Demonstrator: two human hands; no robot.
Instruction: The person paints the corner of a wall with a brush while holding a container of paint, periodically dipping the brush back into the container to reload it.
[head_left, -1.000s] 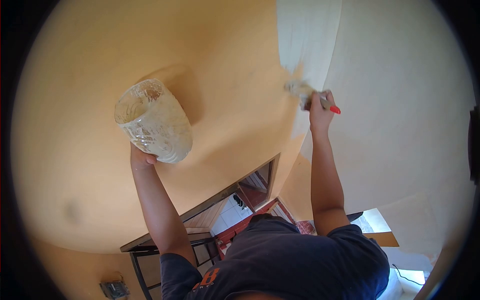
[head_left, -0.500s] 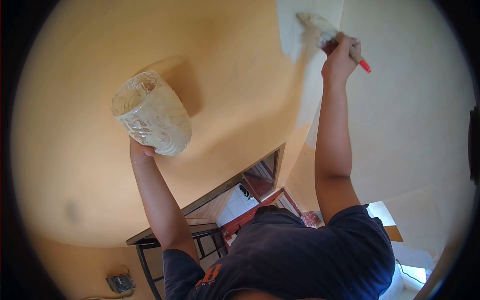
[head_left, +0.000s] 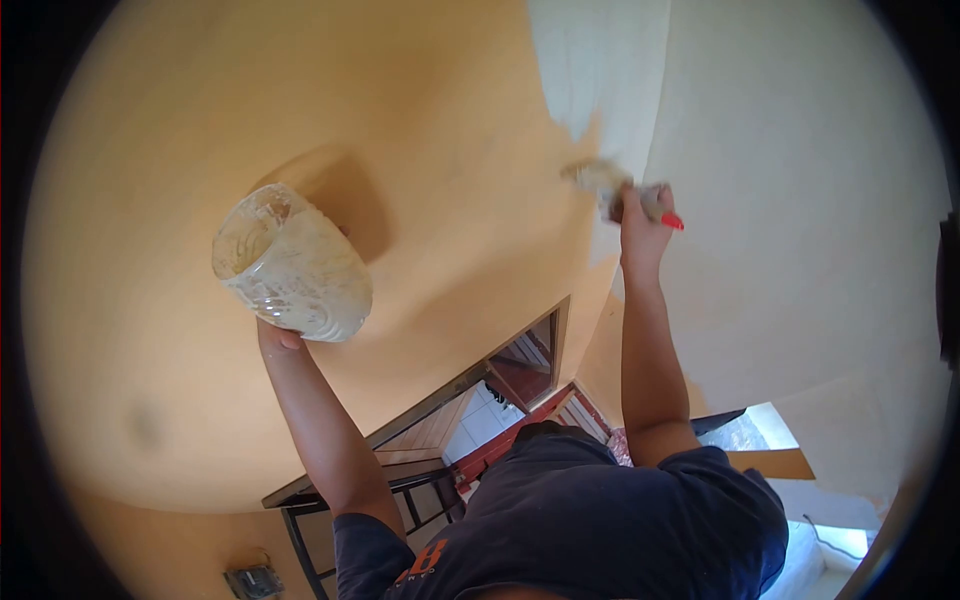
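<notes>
My right hand [head_left: 645, 225] is closed round the handle of a paintbrush [head_left: 598, 180], whose red handle end points to the right. The bristles, blurred by motion, are at the wall close to the corner, just below a strip of pale paint [head_left: 580, 60] on the orange-yellow wall [head_left: 430, 120]. On the left, my left hand [head_left: 280, 335] holds up a clear plastic container [head_left: 305, 275] from underneath. Cream-coloured paint coats its sides, and its open mouth tilts to the upper left. Most of the left fingers are hidden behind the container.
A pale wall [head_left: 790, 230] meets the orange-yellow one at the corner on the right. Below are a wooden door frame [head_left: 560, 350], a black metal frame [head_left: 300, 545] and an electrical box [head_left: 253, 580] at lower left. Bright openings [head_left: 770, 425] show at lower right.
My right hand and the paintbrush have moved down the wall and slightly left. The container in my left hand has dropped a little. The pale strip now shows above the bristles.
</notes>
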